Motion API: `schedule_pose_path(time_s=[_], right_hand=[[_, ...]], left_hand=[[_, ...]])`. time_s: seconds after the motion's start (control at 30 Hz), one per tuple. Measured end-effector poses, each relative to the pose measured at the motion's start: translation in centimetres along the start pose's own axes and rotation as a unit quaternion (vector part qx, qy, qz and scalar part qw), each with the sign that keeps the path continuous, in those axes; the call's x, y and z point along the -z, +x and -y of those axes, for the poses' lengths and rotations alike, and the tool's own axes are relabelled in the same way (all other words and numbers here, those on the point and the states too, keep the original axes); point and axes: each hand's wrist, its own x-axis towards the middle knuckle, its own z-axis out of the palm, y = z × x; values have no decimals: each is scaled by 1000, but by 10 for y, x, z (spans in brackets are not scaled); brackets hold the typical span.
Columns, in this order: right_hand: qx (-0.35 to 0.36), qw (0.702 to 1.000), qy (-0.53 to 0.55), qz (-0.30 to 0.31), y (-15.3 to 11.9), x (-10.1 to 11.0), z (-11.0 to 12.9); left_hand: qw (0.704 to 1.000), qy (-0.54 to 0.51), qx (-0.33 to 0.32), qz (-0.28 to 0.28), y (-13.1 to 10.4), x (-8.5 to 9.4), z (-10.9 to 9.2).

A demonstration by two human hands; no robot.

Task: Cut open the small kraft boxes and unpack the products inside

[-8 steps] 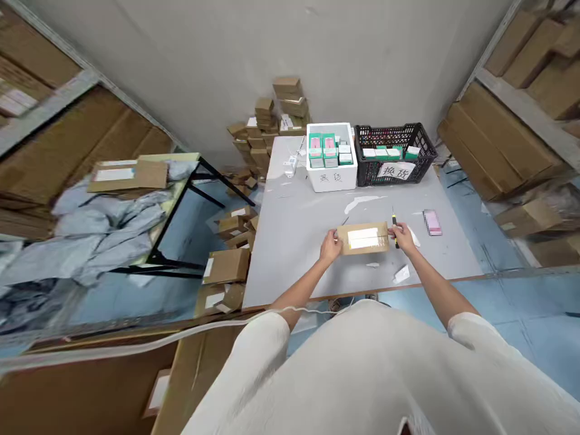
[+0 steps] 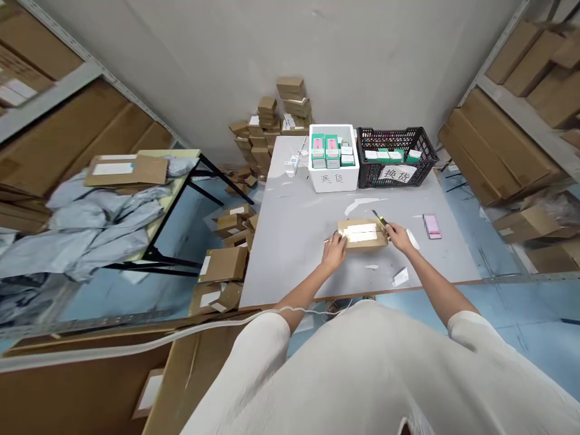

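Cardboard box (image 2: 364, 237), left grip (image 2: 334, 252) holding its end, right grip (image 2: 399, 236) around cutter (image 2: 381, 220), arms (image 2: 299, 295) outstretched

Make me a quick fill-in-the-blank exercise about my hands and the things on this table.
1. The ____ hand holds the yellow-and-black tool.
2. The left hand touches the cardboard box, whose label is coloured ____.
3. From here, the white bin stands to the ____ of the black crate.

Missing words: right; white; left.

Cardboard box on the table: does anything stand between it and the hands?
Nothing visible does: the left hand touches the cardboard box at its left end; the right hand, holding a yellow-and-black cutter, is by its right end.
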Motion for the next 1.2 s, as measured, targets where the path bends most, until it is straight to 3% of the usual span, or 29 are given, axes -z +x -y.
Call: schedule_pose_path(time_s=[0.17, 0.37, 0.57, 1.2], right_hand=[[80, 978, -153, 115, 2, -7, 32], [199, 904, -307, 221, 21, -24, 74], [219, 862, -393, 233, 27, -32, 100], [200, 829, -455, 259, 36, -27, 120]], left_hand=[[997, 60, -31, 32, -6, 5, 1], [996, 71, -33, 37, 0, 6, -4], [997, 67, -43, 25, 3, 1, -7], [995, 63, -63, 35, 8, -4, -1]])
